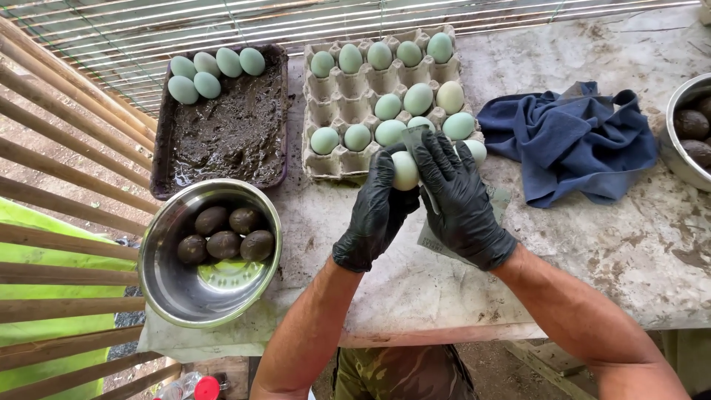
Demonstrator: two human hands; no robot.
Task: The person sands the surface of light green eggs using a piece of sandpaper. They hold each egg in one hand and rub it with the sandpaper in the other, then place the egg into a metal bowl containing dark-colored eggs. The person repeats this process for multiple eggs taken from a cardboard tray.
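Both my hands wear black gloves and meet over the table's middle. My left hand [376, 211] grips a pale egg [404, 171] from the left. My right hand [461, 201] presses a thin grey sheet, perhaps sandpaper [415, 137], against the egg from the right. Just behind the hands sits a cardboard egg tray [335, 163] with several pale blue-green eggs [418, 98].
A dark tray of mud [229, 133] with several clean eggs [207, 70] lies far left. A steel bowl [178, 296] holds several mud-coated eggs [222, 233]. A blue cloth [570, 141] lies to the right; another steel bowl [678, 148] sits at the right edge. Wooden slats [59, 148] stand to the left.
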